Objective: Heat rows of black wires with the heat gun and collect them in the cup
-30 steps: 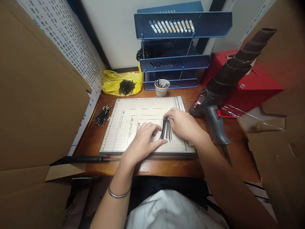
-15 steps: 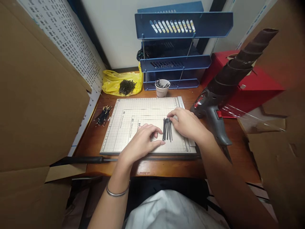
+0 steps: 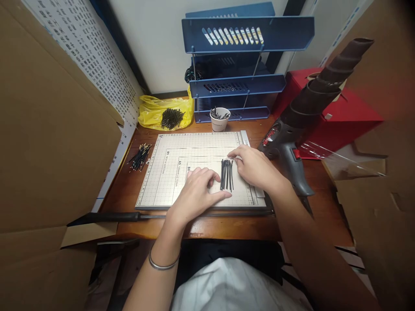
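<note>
While laid out near to far, flanked on both sides

Set side by side on the right part of a gridded board (image 3: 181, 151), a row of black strips (image 3: 227, 175). Runs lengthwise from near to far, with far ends roughly level and near ends a little uneven. Lies just to the right of the left hand (image 3: 197, 188), and to the left of and slightly nearer than the right hand (image 3: 254, 166).

On the left, curved around the near left corner of the row: index tip just beside the left edge, thumb stretched across below the near ends. Spread wide between thumb and index, with nothing seen gripped. On the right, bent, with fingertips by the far right corner. Cannot tell whether pinching anything, nor whether touching the strips. Nearest to the near ends, the left thumb; to the far ends, the right fingertips.

Beyond the board on the table (image 3: 207, 229), a cup (image 3: 220, 125) of dark pieces and a yellow bag (image 3: 149, 112) under a dark heap (image 3: 173, 119). Left of the board, a pile (image 3: 140, 157) with pale tips. To the right, tilted with nozzle up, a heat gun (image 3: 292, 121) in front of a red box (image 3: 350, 134).
</note>
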The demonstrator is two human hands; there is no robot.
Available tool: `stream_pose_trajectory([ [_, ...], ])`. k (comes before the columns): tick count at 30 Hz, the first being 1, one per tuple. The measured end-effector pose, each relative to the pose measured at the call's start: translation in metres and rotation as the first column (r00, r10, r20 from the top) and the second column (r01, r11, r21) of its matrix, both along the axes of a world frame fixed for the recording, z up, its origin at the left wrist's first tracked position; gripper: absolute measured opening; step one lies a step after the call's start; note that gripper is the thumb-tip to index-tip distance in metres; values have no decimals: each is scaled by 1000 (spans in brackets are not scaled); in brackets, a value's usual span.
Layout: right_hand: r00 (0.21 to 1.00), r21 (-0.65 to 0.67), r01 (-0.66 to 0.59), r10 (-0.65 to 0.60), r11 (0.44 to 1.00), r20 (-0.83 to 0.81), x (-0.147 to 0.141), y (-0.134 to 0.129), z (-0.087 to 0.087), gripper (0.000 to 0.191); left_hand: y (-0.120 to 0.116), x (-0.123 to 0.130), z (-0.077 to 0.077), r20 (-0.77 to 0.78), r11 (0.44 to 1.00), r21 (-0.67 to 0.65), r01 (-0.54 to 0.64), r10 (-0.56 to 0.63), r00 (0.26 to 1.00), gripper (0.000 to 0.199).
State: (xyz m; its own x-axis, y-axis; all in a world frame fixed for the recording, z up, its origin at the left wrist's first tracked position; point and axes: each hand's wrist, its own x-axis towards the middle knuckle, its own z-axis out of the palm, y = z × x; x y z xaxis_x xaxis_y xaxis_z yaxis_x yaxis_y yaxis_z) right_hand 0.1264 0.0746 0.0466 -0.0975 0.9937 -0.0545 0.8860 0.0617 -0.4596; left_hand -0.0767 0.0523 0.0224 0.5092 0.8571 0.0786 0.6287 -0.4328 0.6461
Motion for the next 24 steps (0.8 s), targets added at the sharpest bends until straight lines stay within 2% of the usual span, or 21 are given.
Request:
stream_pose_trajectory([
  [3, 999, -4, -26, 25, 1000, -40, 1, -1, -2, 38, -2, 6, -2, -65, 998, 36, -50, 52, 997, 44],
  [10, 998, -5, -44, 44, 999, -36, 5, 0, -3, 40, -3, 7, -5, -79, 996, 65, -57, 62, 995, 38],
  [15, 994, 28, -108, 108, 994, -12, 0, 0, -2, 41, -3, -2, 1, 2, 1000, 14, 22, -22, 1000, 22],
  [19, 986, 20, -167, 167, 986, 8, -5, 0, -1, 42, -3, -2, 2, 17, 1000, 18, 24, -24, 1000, 12],
  [21, 990, 50, -141, 140, 989, 12, -4, 0, 0, 38, -3, 3, 0, 33, 1000, 17, -26, 26, 999, 14],
  [24, 998, 98, -55, 54, 994, 17, -1, -6, 3, 30, -1, 16, -3, 26, 982, 38, -183, 182, 983, 25],
])
